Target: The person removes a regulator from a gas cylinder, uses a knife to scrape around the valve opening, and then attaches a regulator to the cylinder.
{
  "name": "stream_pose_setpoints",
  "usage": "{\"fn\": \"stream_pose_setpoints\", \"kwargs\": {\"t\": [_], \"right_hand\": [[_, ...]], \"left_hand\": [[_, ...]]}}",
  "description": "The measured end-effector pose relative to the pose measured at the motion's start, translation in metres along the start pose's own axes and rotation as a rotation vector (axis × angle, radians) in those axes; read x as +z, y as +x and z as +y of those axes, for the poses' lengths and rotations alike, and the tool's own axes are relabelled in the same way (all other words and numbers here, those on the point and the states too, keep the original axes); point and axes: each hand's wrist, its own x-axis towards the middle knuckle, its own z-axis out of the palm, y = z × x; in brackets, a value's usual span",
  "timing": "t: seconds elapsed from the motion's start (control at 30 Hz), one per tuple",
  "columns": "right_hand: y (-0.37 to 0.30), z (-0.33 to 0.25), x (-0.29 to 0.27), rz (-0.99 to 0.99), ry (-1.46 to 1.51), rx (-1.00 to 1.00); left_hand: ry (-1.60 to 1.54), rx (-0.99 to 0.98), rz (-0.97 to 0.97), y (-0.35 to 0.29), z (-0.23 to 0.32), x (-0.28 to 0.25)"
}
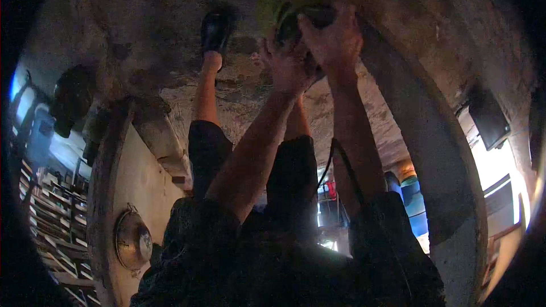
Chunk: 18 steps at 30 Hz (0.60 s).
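Both hands are at the top middle, in deep shade. My left hand [284,63] has its fingers spread, close against a dark rounded thing [318,16] whose kind I cannot make out. Curved over that same thing is my right hand [336,40], thumb on one side and fingers on the other. Just beyond the hands lies a dull yellow-green rounded shape [276,3], perhaps a basin or bucket; its outline fades into the dark. Part of the dark thing is hidden behind my fingers.
My foot in a black shoe [217,29] stands left of the hands on rough, stained ground. A low wall [424,131] curves along the right. A metal bowl [133,239] rests by a pale wall at lower left. Blue containers [417,207] stand at right.
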Motion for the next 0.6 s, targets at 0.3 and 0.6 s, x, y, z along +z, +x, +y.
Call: {"fn": "stream_pose_setpoints", "kwargs": {"t": [0.3, 0.6], "right_hand": [[-0.01, 0.004, -0.017, 0.136, -0.009, -0.147], [-0.004, 0.014, -0.007, 0.081, 0.107, -0.112]], "left_hand": [[-0.096, 0.041, 0.055, 0.001, -0.003, 0.011], [-0.066, 0.025, -0.081, 0.007, 0.0, -0.002]]}}
